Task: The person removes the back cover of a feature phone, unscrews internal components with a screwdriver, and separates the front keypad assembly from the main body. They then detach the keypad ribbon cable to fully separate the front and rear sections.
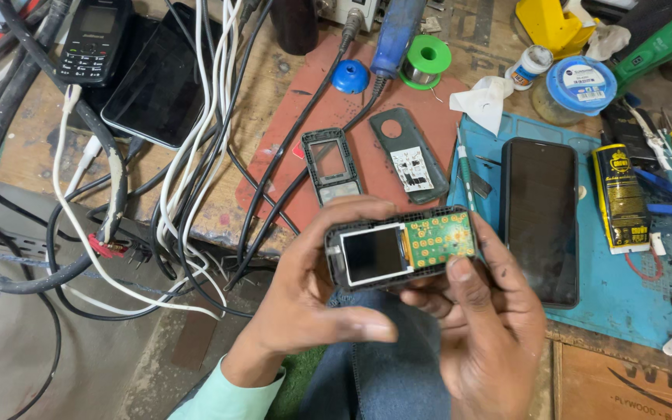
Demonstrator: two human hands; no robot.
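Note:
Both hands hold an opened keypad phone body (403,246) sideways above my lap, its small dark screen to the left and its green circuit board with gold contacts to the right. My left hand (313,299) cups the screen end from below and behind. My right hand (482,327) supports the board end, with the thumb resting on the lower edge. On the reddish mat (289,155) just beyond lie the phone's grey front frame (330,165) and a grey back cover (411,155).
A black smartphone (539,219) lies on the blue mat (616,295) at right, beside a yellow tube (619,198), screwdrivers and pliers. Solder spool (425,61), blue cap (350,77), tangled cables (188,155), a keypad phone (93,40) and another smartphone (161,78) lie at left and back.

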